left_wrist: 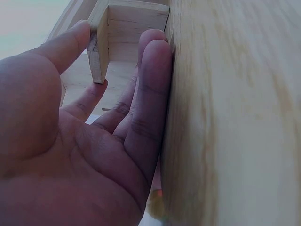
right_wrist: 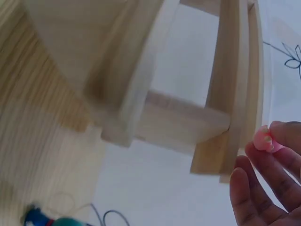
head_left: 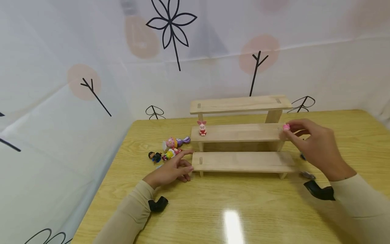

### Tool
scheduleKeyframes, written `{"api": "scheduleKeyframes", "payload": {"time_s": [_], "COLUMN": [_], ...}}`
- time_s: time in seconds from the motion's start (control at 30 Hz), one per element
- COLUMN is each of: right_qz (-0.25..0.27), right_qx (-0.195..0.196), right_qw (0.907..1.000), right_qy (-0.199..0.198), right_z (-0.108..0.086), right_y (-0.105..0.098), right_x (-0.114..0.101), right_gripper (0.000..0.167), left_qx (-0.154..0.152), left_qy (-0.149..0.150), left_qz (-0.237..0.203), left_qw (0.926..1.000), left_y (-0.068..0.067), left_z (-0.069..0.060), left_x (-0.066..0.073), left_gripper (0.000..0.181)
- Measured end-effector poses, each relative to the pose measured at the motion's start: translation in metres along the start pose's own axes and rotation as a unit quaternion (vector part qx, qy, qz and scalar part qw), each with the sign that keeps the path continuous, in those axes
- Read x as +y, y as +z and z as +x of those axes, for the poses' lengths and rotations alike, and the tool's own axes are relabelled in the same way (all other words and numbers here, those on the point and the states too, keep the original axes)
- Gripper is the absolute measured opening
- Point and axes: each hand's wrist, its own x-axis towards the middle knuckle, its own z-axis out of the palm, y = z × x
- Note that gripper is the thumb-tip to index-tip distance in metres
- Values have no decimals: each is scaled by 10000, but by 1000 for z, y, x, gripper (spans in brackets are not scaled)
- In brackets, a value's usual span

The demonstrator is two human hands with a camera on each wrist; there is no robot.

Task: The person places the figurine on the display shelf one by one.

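Observation:
A three-tier wooden display shelf (head_left: 243,161) stands on the table. At the left end of its lowest step, my left hand (head_left: 173,170) grips the board's edge between thumb and index finger; the left wrist view shows the other fingers (left_wrist: 153,80) beside the tabletop. My right hand (head_left: 318,145) pinches a small pink figurine (head_left: 286,127) by the right end of the middle step. Seen from the right wrist, the pink figurine (right_wrist: 265,140) sits between thumb and fingertips, partly hidden. A pink piglet figurine (head_left: 202,128) stands upright at the left of the middle step.
Left of the shelf several toy figurines lie on the table, among them a pink and purple one (head_left: 175,142) and a dark-haired one (head_left: 155,157). A dark grey object (head_left: 307,175) lies to the right, near my right sleeve. A patterned white cloth (head_left: 225,74) hangs behind.

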Motion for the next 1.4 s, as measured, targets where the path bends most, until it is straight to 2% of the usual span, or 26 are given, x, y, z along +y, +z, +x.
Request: {"api": "scheduleKeyframes", "payload": {"time_s": [0.2, 0.4, 0.83, 1.17, 1.4], "right_qz": [360, 680, 1090, 1314, 1429], "right_qx": [-159, -418, -853, -1078, -1225], "right_qw": [9992, 9968, 9900, 9854, 9821], "right_qy": [-81, 34, 268, 54, -16], "right_z": [10, 18, 26, 34, 40], "right_y": [13, 24, 55, 86, 100], "right_x": [-21, -37, -54, -67, -77], "right_gripper": [21, 17, 15, 14, 16], "left_qx": [26, 36, 22, 13, -37], "left_qy": [-2, 70, 24, 3, -2], "left_qz": [-48, -18, -5, -28, -19], "left_qw": [10000, 10000, 10000, 10000, 10000], "left_y": [1, 2, 3, 1, 0], "left_z": [-2, -3, -3, -1, 1], "left_x": [-3, -3, -6, -4, -1], "left_gripper": [65, 65, 68, 64, 66]}}
